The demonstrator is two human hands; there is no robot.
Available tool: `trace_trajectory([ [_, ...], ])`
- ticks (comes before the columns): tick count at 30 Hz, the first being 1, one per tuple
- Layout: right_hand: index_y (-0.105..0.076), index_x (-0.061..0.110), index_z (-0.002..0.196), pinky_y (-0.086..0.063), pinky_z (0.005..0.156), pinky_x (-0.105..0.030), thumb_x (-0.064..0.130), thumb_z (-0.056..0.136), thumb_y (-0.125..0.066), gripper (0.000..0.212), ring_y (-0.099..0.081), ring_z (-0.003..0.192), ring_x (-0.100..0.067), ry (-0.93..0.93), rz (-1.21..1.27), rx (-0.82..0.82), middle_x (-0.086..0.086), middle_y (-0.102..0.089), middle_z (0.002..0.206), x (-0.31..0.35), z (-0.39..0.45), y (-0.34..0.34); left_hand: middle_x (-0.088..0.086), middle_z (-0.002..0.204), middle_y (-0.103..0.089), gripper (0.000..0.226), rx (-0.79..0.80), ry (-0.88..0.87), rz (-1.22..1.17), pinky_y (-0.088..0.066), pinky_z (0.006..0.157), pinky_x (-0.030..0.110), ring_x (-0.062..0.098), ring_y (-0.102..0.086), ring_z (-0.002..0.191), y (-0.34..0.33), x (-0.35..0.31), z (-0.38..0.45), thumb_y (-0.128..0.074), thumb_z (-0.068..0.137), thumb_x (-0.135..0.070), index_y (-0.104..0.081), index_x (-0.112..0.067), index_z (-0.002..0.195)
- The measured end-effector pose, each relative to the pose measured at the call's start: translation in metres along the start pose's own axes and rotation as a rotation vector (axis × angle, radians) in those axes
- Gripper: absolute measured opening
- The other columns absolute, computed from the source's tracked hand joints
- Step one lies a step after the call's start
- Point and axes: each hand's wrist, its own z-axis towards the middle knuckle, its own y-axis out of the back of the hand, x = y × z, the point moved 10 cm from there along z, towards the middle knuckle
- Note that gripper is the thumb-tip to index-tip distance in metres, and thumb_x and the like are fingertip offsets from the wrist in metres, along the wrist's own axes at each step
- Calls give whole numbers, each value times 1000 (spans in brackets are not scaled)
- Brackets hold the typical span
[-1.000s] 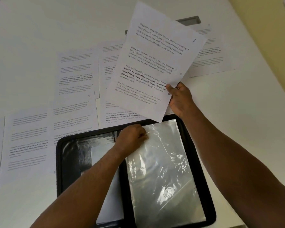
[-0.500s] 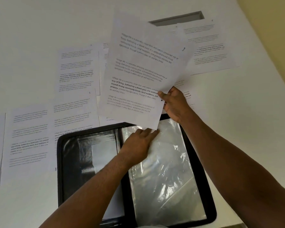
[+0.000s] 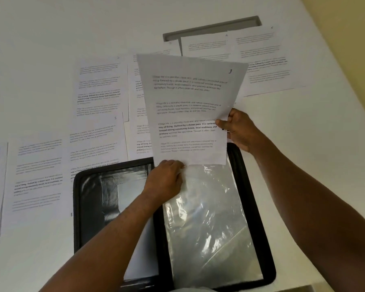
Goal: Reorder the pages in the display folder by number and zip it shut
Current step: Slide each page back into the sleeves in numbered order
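The black zip display folder lies open near the table's front edge, a clear plastic sleeve uppermost on its right half. My right hand pinches the right edge of a printed page, which stands over the sleeve's top edge. My left hand grips the top of the sleeve where the page's bottom edge meets it. Whether the page has entered the sleeve is hidden by my left hand. Several other printed pages lie spread on the table behind and left of the folder.
The white table has a grey cable slot at the back, partly covered by pages. More pages run to the left edge of view. A yellowish wall lies at right.
My right hand has brought the page down and toward me, so its bottom edge now reaches the sleeve's top. My left hand stayed at the sleeve's top edge, gripping it.
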Motion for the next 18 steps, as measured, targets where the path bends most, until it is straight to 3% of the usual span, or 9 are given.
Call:
trace_trajectory([
  [9, -55, 11, 129, -58, 76, -27, 2, 88, -66, 43, -65, 95, -13, -49, -227, 24, 3, -67, 109, 8, 17, 21, 0, 102, -67, 18, 24, 40, 11, -38, 71, 26, 21, -58, 97, 9, 24, 9, -53, 91, -17, -67, -16, 104],
  [14, -57, 16, 123, -57, 62, -20, 1, 88, -66, 39, -66, 92, -11, -130, -392, 123, 5, -67, 104, 10, 26, 10, -4, 94, -66, 17, 44, 87, -27, -39, 64, 27, 17, -58, 86, 21, 34, 13, -55, 88, -14, -67, -19, 99],
  [18, -57, 17, 118, -58, 72, -27, 1, 88, -66, 35, -66, 91, -12, -198, -543, 209, 3, -66, 104, 2, 35, 2, -6, 87, -64, 14, 75, 111, -77, -42, 62, 26, 15, -57, 81, 21, 43, 11, -59, 85, -11, -67, -19, 94],
])
